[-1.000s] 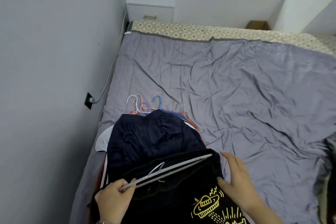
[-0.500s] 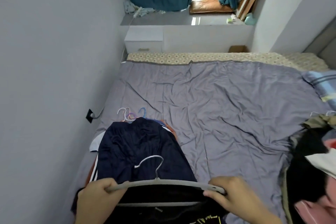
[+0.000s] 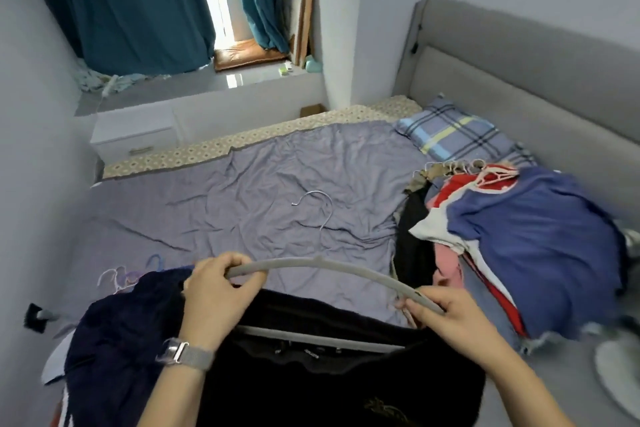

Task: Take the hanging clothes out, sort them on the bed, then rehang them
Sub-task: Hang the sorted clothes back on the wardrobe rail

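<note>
I am looking down at a grey hanger (image 3: pixel 311 262) held up over the bed (image 3: pixel 277 191). My left hand (image 3: pixel 216 291) is gripping its left end, fingers curled round the bar, and my right hand (image 3: pixel 446 317) is pinching its right end between thumb and fingers. The hanger's metal hook (image 3: pixel 317 206) is pointing away from me, over the wrinkled grey-lilac quilt. A black garment (image 3: pixel 332 378) is hanging from the hanger's lower bar, spreading towards me. Just to its left, a navy garment (image 3: pixel 117 336) is lying on a pile near the bed's left edge, with coloured hanger hooks (image 3: pixel 128 276) poking out beyond it. To the right, well apart, a heap of clothes (image 3: pixel 519 239) topped by a blue shirt is sitting near the plaid pillow (image 3: pixel 453 133) and the grey headboard (image 3: pixel 519 80).
</note>
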Action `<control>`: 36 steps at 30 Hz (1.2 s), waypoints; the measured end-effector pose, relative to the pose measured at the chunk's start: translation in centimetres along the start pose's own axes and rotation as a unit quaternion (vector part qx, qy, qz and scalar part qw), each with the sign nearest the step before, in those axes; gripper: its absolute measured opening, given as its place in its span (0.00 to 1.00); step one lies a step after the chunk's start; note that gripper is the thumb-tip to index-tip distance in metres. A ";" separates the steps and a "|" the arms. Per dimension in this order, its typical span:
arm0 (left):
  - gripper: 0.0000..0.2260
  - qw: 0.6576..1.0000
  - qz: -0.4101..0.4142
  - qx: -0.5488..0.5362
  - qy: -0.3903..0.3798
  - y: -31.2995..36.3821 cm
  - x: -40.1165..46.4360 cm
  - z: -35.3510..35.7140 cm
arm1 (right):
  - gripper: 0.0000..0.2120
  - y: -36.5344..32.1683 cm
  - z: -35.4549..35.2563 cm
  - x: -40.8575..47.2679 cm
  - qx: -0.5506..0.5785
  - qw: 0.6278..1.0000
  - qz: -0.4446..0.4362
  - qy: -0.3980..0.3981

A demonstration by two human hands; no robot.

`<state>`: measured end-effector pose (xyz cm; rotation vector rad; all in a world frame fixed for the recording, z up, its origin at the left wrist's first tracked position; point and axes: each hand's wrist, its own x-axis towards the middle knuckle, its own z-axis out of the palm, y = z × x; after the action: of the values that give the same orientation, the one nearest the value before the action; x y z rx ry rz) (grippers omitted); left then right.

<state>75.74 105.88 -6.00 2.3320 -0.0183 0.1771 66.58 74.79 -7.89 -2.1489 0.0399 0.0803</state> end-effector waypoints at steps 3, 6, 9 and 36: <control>0.17 0.994 0.103 -0.011 0.019 2.1 -1.0 1.0 | 0.03 -0.2 -0.4 -3.8 0.013 0.995 0.043 0.088; 0.12 0.986 0.142 -0.081 -0.044 3.9 -2.2 2.7 | 0.23 1.3 -0.3 -8.3 0.039 0.977 0.089 0.191; 0.12 0.963 0.125 -0.154 -0.181 5.3 -3.2 6.2 | 0.08 1.7 -0.9 -13.3 0.083 0.944 0.128 0.291; 0.11 0.541 0.467 -0.127 -0.688 43.1 -37.6 41.5 | 0.18 11.7 -15.2 -50.1 0.264 0.326 0.340 0.841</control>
<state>40.65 44.59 -8.65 1.3106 -1.8926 -1.0996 16.52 55.55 -5.73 -0.4724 1.8368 -1.4714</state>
